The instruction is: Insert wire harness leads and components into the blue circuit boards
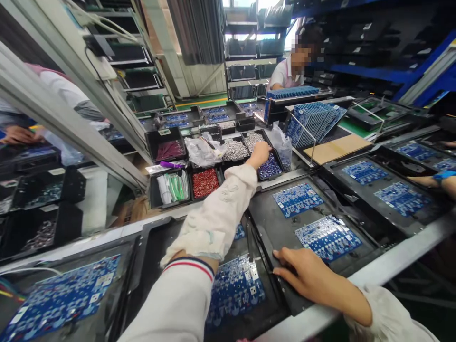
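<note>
Blue parts (270,168) in a bin (282,167) at centre sit under the left hand (259,155), fingers bunched, hold unclear; the right hand (302,270) lies spread on a board tray (265,223).

- left hand (260,155): stretched forward, its fingers bunched together over the black bin; whether they hold anything is too small to tell
- black bin (279,160): shallow and open-topped, with the left hand at its upper edge
- small components (270,167): a loose heap of dark blue and silver parts filling the bin
- right hand (306,274): resting with its fingers spread on the raised edge of the black tray
- black tray (285,290): lying flat, with its edge under the right hand
- blue circuit board (328,237): densely populated, lying flat in the tray, just beyond the right hand
</note>
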A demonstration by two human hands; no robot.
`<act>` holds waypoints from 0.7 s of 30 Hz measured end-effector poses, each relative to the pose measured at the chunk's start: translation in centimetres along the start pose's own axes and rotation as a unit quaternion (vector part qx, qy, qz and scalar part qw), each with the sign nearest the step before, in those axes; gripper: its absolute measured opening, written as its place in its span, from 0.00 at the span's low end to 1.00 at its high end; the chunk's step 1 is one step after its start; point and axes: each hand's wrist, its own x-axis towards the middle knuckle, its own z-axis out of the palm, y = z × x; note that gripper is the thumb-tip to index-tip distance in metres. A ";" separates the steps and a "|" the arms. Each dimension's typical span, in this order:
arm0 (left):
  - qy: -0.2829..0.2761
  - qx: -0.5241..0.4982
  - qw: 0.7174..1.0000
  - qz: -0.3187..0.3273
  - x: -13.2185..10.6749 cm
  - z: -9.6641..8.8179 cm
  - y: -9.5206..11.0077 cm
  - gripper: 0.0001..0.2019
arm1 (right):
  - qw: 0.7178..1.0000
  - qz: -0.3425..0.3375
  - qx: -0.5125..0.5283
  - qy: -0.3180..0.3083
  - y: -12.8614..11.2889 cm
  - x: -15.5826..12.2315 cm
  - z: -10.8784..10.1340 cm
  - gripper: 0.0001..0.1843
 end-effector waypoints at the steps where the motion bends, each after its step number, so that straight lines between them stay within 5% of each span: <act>1: 0.005 -0.010 1.000 0.003 0.1 -1.1 1.0 0.12 | 1.000 -0.004 0.007 -0.006 0.2 0.1 -0.5 0.12; 4: 0.018 -0.045 0.999 0.017 -1.7 -5.6 4.1 0.11 | 0.999 -0.011 0.045 -0.010 0.9 1.3 -2.9 0.12; 7: -0.050 -0.046 0.998 -0.013 -7.6 -10.6 5.6 0.09 | 0.998 0.002 0.057 0.041 0.9 4.8 -5.3 0.11; 10: -0.121 0.066 0.976 -0.168 -16.1 -14.6 4.5 0.08 | 0.992 -0.041 0.051 0.105 -1.2 9.5 -5.6 0.09; 14: -0.128 0.051 0.942 -0.306 -24.8 -18.0 1.5 0.17 | 0.964 -0.218 0.145 0.047 -6.0 13.8 -2.4 0.09; 17: -0.095 -0.018 0.945 -0.311 -27.2 -19.4 0.7 0.25 | 0.940 -0.264 0.214 0.000 -8.5 14.4 -0.1 0.08; 21: -0.049 -0.058 0.946 -0.315 -27.8 -20.1 1.0 0.22 | 0.947 -0.200 0.249 0.011 -9.4 14.4 0.7 0.06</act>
